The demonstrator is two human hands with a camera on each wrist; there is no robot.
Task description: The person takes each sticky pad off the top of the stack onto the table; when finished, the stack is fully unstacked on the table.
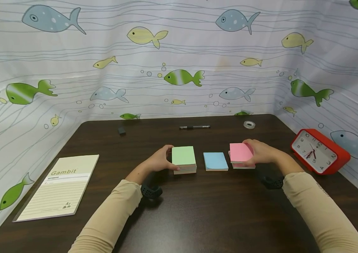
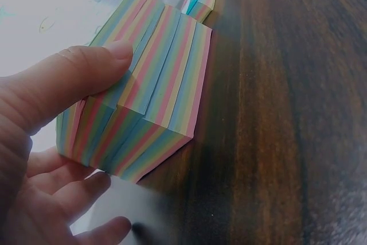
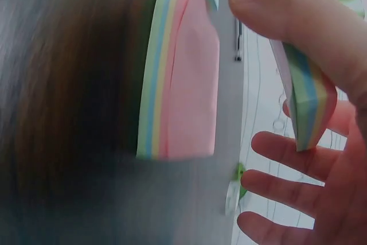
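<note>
1. Three pads of sticky notes are lying in a row on the dark wooden table (image 1: 197, 218): a green-topped pad (image 1: 183, 160), a blue-topped pad (image 1: 215, 161) in the middle, and a pink-topped pad (image 1: 243, 165) to the right.
2. No container is showing — the pads are sitting straight on the wood.
3. The left hand (image 1: 160, 160) is gripping the green-topped pad by its left side, thumb lying across the striped edge, fingers curling beneath.
4. The right hand (image 1: 261, 151) is pinching a pink slab of notes (image 1: 240, 152), holding it just above the pink-topped pad — lifted clear and tilted.
5. A pen (image 1: 194, 127), a tape roll (image 1: 249, 124) and a small dark eraser (image 1: 121, 130) are lying along the far edge.
6. A red clock (image 1: 319, 151) is standing at right; a Gambit notepad (image 1: 60, 186) is lying at left.
</note>
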